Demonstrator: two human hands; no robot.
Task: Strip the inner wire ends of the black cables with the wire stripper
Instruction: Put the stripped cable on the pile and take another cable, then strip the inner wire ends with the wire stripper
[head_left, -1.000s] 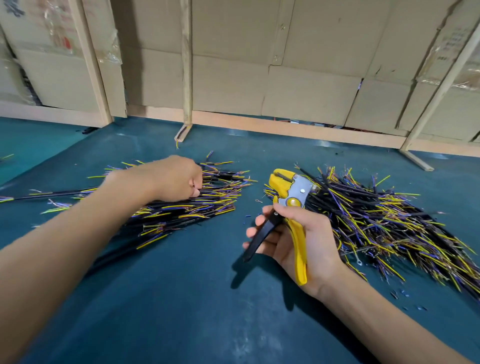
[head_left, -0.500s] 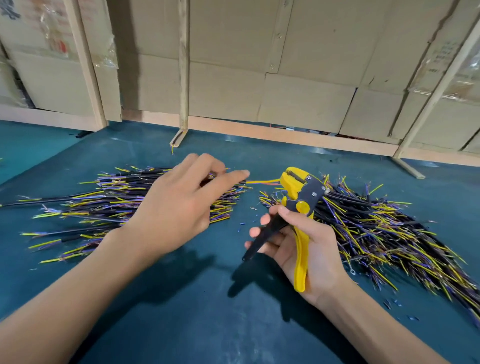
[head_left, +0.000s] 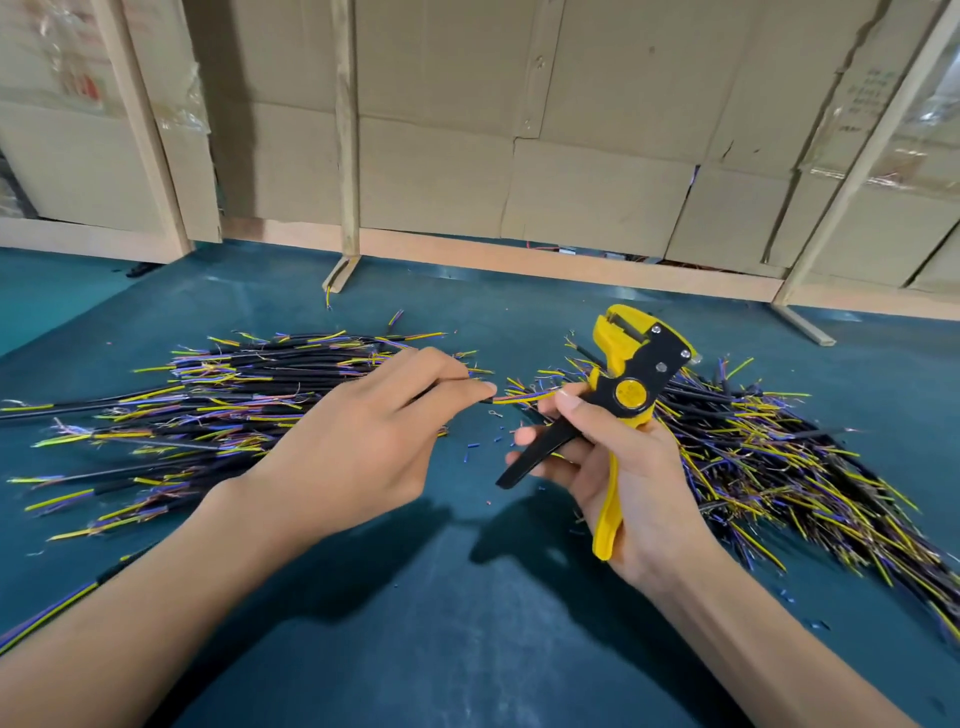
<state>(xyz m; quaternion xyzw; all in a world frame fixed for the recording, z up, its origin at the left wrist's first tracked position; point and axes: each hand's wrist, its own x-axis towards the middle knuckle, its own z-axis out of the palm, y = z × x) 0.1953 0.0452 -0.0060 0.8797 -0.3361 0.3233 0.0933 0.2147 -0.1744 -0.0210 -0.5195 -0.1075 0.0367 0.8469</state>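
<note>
Holding one black cable (head_left: 480, 399) pinched between thumb and forefinger of your left hand (head_left: 358, 441), you have its coloured inner wires (head_left: 524, 397) pointing right, toward the tool. Your right hand (head_left: 623, 467) is wrapped around the wire stripper (head_left: 626, 395), its yellow handle lying in your palm and the black handle resting across your fingers, the handles spread apart; the head is tilted up and away from you, and its mouth looks parted, though the angle makes that hard to confirm. The wire ends sit just beside your right thumb, below the head and not yet in it. So you appear to be at the feeding step: cable picked, tool ready, nothing cut on this piece so far. The next move calls for lining the wire tips up with the mouth of the head, sliding them in only a short way, then squeezing the handles together. Keep the pinch close to the cable end so the thin wires do not splay or bend aside. One pile of cables (head_left: 208, 405) lies to your left on the green table (head_left: 467, 649), another pile (head_left: 779, 457) to your right behind the tool, with small scraps of insulation (head_left: 470, 458) scattered between them.
</note>
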